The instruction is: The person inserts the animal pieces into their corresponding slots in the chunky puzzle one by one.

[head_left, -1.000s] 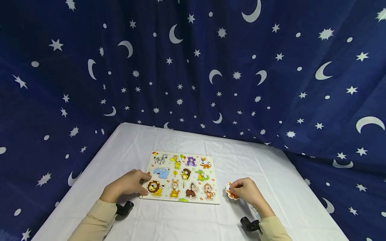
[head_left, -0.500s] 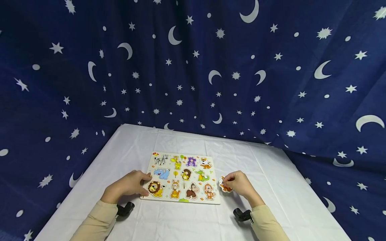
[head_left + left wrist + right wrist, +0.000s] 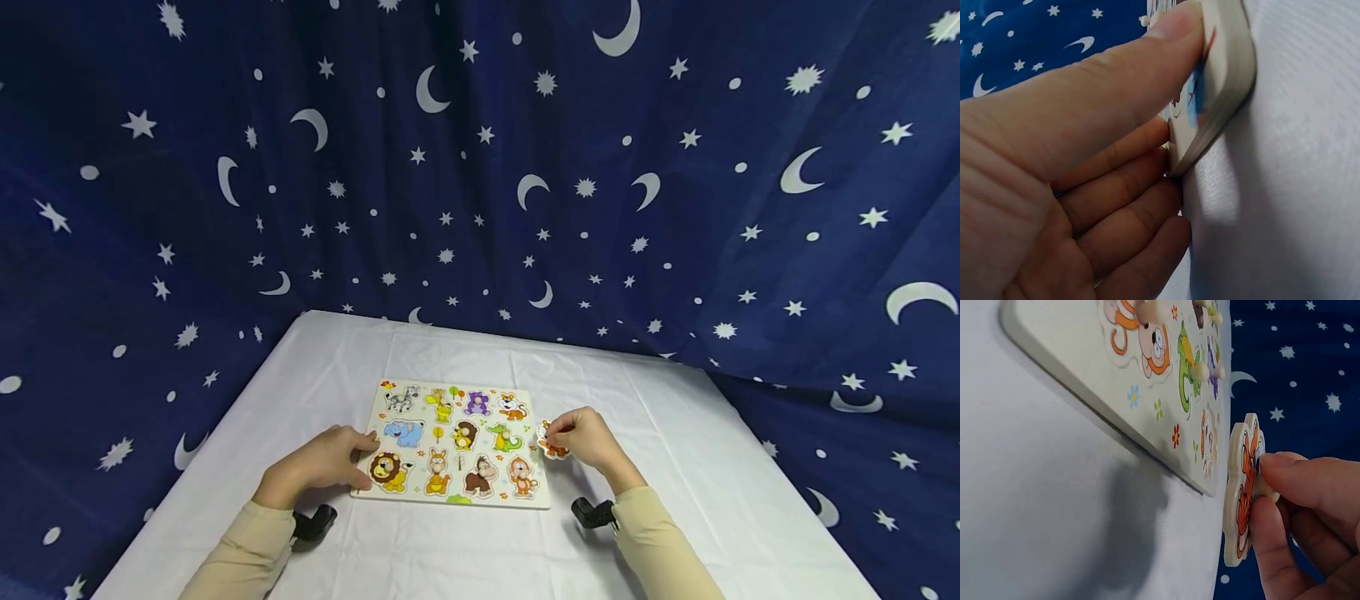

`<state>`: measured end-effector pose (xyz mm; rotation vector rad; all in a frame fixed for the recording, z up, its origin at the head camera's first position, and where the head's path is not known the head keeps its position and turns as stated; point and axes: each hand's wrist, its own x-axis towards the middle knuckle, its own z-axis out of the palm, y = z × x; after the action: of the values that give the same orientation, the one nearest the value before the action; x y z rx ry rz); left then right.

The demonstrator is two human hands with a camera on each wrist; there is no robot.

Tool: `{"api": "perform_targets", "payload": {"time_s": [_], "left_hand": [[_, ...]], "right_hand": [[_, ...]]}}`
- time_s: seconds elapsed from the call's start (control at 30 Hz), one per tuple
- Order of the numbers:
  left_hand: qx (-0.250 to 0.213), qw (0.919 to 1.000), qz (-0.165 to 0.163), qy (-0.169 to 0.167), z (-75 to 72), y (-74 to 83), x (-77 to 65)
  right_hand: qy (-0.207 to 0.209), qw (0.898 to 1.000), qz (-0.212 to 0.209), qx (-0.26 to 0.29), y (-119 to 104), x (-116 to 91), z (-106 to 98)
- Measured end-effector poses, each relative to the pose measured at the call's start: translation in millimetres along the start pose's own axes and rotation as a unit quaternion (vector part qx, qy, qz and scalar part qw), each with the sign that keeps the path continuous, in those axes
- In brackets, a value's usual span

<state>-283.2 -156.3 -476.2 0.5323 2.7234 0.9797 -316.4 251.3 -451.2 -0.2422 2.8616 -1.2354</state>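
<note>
A pale wooden animal puzzle board (image 3: 450, 502) lies on the table with several pegged pieces in it, among them a lion, a crocodile and a monkey. My left hand (image 3: 326, 458) holds its left edge, thumb on the face and fingers against the side. To the right of the board, my right hand (image 3: 588, 437) pinches the peg of a tiger puzzle piece (image 3: 553, 442). In the right wrist view this tiger piece (image 3: 1244, 494) is raised and tilted, apart from the board. The tiger spot (image 3: 1208, 434) at the board's far right corner shows a printed tiger without a peg.
A white cloth covers the table (image 3: 450, 550). Dark blue curtains (image 3: 480, 167) with moons and stars hang behind and at the sides. A black wrist camera (image 3: 313, 523) sits under the left wrist and another camera (image 3: 592, 512) under the right.
My right hand has moved left and away from me with the tiger piece, closer to the board's right edge. My left hand stays at the board's left edge.
</note>
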Motion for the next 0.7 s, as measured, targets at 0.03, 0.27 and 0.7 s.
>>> {"api": "perform_targets", "payload": {"time_s": [0.03,0.27,0.7], "left_hand": [[0.000,1.0000,0.003,0.000,-0.3,0.1,0.3],[0.017,0.9997,0.019,-0.006,-1.5,-1.3,0.7],[0.016,0.9996,0.021,-0.004,-1.4,-0.6,-1.4]], "right_hand": [[0.001,1.000,0.003,0.002,-0.1,1.5,-0.7],[-0.020,1.000,-0.011,0.010,-0.4,8.4,-0.5],[-0.005,1.000,-0.009,0.016,-9.5,21.1,6.9]]}}
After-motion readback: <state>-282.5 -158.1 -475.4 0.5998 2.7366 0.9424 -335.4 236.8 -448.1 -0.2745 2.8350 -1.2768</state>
